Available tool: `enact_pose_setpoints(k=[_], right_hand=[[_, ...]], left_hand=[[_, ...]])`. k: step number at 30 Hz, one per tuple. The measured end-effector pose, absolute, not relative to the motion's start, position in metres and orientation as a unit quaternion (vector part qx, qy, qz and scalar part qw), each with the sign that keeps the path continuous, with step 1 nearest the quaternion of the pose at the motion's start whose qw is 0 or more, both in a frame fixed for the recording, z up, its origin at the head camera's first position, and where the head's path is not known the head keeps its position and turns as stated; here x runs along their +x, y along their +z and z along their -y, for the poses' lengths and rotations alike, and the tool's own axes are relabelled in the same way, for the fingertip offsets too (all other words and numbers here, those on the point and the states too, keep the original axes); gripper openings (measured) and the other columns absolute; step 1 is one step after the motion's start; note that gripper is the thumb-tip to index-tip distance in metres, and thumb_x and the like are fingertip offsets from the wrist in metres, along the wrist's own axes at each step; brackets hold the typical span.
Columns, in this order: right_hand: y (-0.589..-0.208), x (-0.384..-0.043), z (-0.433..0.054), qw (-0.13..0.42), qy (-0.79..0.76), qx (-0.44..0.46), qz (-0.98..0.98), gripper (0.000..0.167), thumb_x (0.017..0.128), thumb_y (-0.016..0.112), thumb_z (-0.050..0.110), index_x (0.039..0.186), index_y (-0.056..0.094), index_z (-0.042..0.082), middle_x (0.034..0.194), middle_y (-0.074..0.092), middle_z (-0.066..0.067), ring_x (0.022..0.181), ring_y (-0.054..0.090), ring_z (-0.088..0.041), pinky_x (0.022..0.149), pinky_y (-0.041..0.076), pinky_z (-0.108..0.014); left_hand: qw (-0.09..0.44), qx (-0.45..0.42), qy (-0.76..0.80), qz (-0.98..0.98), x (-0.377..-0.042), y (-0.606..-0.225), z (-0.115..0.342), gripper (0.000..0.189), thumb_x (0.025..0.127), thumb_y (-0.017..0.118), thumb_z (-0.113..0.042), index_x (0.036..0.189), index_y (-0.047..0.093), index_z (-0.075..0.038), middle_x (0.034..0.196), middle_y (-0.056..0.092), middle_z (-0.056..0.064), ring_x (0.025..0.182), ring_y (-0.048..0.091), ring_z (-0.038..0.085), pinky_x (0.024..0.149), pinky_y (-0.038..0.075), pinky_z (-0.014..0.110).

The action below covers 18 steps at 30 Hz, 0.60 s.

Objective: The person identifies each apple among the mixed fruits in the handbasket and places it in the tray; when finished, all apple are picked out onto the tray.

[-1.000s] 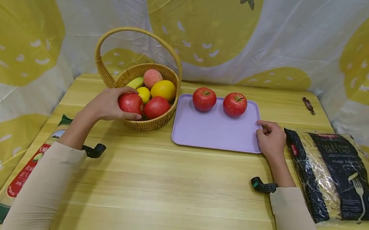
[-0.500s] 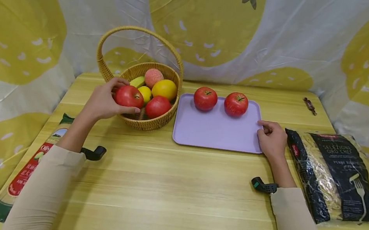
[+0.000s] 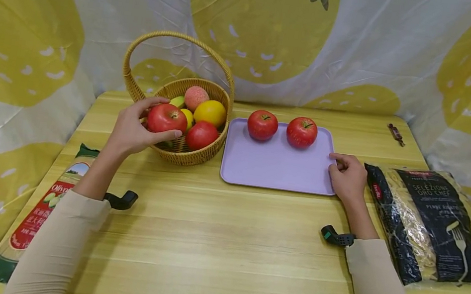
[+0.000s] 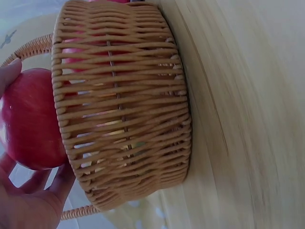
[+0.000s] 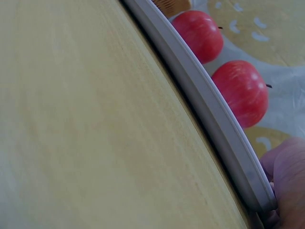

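My left hand (image 3: 131, 128) grips a red apple (image 3: 167, 118) above the left side of a wicker basket (image 3: 184, 159), fingers over the far side and thumb on the near side. In the left wrist view that apple (image 4: 31, 119) is level with the basket's rim. Inside the basket lie another red fruit (image 3: 202, 136), a yellow lemon-like fruit (image 3: 210, 113), a pink round fruit (image 3: 195, 97), a smaller yellow fruit and a green one, partly covered. My right hand (image 3: 347, 179) holds the right edge of a lilac tray (image 3: 275, 165), which bears two red apples (image 3: 262, 125).
The basket's tall handle (image 3: 183, 36) arches over the fruit. A black bag of penne pasta (image 3: 432, 227) lies on the right, a red and green pasta packet (image 3: 38, 212) on the left under my forearm. One small wrapped candy (image 3: 395, 134) rests at the back right. A patterned cloth hangs behind.
My left hand has lifted the apple a little from among the basket's fruit, and turned it so its stem end shows. The right hand and tray have stayed in place.
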State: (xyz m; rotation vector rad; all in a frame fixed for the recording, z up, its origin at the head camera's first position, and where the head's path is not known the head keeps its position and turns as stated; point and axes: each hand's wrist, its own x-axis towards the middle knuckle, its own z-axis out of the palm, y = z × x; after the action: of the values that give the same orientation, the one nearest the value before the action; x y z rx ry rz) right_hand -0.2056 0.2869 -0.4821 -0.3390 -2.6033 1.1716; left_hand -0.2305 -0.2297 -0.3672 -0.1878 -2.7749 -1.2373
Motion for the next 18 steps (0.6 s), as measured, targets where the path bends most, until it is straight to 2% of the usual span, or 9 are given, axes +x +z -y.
enact_pose_setpoints(k=[6,10,12,18], right_hand=[[-0.481,-0.206,-0.286,0.129,0.406,-0.123,0.896,0.031,0.097,0.06,0.013,0.124,0.075,0.009,0.102,0.059,-0.012,0.087,0.05,-0.022,0.073,0.038,-0.03],[-0.481,-0.205,-0.286,0.13,0.406,-0.124,0.896,0.031,0.097,0.06,0.013,0.123,0.075,0.009,0.101,0.059,-0.012,0.087,0.05,-0.022,0.073,0.038,-0.03],[-0.481,-0.206,-0.286,0.13,0.406,-0.125,0.896,0.031,0.097,0.06,0.012,0.123,0.075,0.009,0.101,0.06,-0.013,0.087,0.051,-0.022,0.073,0.039,-0.03],[-0.48,-0.206,-0.286,0.123,0.409,-0.128,0.895,0.032,0.097,0.059,0.012,0.124,0.074,0.008,0.102,0.059,-0.012,0.088,0.05,-0.023,0.074,0.038,-0.031]], left_hand=[[0.052,-0.057,-0.429,0.9,-0.228,-0.366,0.22,0.076,0.075,0.089,-0.051,0.141,0.059,-0.03,0.136,0.062,0.004,0.118,0.059,0.023,0.095,0.056,0.044],[0.054,-0.065,-0.448,0.89,-0.228,-0.364,0.21,0.071,0.075,0.09,-0.048,0.138,0.061,-0.031,0.133,0.064,0.0,0.114,0.061,0.02,0.088,0.057,0.03],[0.055,-0.076,-0.453,0.887,-0.227,-0.364,0.205,0.069,0.076,0.09,-0.047,0.136,0.062,-0.031,0.132,0.064,-0.001,0.112,0.062,0.021,0.084,0.057,0.027],[0.062,-0.114,-0.452,0.883,-0.227,-0.363,0.186,0.067,0.075,0.09,-0.046,0.134,0.063,-0.032,0.131,0.066,-0.001,0.109,0.064,0.024,0.087,0.057,0.04]])
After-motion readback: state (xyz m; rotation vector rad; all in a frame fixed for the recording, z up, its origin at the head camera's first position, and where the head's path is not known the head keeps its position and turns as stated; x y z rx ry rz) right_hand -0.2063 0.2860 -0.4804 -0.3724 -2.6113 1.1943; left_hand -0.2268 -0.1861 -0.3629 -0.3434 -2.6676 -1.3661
